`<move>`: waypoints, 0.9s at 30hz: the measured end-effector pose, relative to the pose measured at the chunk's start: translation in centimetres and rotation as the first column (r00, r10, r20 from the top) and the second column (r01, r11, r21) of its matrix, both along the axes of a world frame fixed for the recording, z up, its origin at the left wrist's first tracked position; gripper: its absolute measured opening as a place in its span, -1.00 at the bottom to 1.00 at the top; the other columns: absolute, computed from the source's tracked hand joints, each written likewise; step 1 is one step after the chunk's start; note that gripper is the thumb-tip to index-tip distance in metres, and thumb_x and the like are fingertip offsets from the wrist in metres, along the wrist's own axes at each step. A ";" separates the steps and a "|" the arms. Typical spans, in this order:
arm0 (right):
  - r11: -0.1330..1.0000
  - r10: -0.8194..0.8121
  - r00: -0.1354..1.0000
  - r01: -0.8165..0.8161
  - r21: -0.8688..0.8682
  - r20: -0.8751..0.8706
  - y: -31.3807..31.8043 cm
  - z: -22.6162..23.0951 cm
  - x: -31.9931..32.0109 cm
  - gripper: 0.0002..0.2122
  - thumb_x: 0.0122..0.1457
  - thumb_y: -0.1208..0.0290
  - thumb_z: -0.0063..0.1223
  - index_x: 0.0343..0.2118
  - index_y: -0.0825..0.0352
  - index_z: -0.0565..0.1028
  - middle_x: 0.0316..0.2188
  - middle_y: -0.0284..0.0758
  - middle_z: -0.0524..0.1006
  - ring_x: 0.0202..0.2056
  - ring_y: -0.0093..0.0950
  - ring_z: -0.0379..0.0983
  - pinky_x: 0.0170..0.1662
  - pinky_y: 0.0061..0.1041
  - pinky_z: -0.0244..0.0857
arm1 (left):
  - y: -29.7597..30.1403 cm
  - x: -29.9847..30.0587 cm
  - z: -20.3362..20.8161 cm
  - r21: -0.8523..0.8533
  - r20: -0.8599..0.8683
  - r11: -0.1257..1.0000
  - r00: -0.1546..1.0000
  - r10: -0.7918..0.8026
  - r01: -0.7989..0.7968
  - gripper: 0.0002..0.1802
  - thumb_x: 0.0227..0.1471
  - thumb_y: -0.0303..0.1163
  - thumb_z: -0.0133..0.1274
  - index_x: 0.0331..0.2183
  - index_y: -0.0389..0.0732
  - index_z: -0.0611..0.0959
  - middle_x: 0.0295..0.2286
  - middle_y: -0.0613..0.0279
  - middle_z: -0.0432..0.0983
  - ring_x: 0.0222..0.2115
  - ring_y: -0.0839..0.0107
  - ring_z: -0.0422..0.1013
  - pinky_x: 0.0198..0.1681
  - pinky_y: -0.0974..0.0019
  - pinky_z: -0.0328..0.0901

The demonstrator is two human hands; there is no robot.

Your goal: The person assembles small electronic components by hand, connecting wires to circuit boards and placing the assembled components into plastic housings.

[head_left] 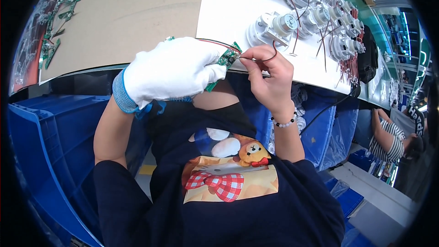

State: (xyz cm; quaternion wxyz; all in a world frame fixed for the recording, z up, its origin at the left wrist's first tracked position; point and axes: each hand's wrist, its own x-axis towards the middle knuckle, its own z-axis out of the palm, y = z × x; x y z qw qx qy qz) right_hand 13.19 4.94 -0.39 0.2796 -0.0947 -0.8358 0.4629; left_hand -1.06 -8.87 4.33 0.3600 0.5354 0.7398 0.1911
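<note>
As left grip [171,69] holds circuit board [227,58] across table edge [320,81], right grip [272,77] pinches wire [275,51], motor [286,24] near.

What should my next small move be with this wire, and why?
Probably press the wire gently toward the circuit board, holding the board firm: your right hand pinches the wire right at the board, and your gloved left hand grips the board. Whether the wire's end is seated, I can't tell.
</note>
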 end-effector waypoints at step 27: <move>0.921 -0.023 0.995 0.058 0.385 -0.096 0.1 -0.2 -0.3 -0.90 -0.15 0.68 0.13 -0.52 0.39 0.47 -0.55 -0.30 0.46 -0.62 -0.46 0.40 -0.58 -0.60 0.26 | -0.6 0.0 -2.2 0.332 -0.152 0.943 0.988 0.012 0.039 -0.75 -0.02 -0.32 -0.03 -0.30 -0.26 0.57 -0.52 -0.01 0.49 -0.50 0.13 0.44 -0.39 0.24 0.31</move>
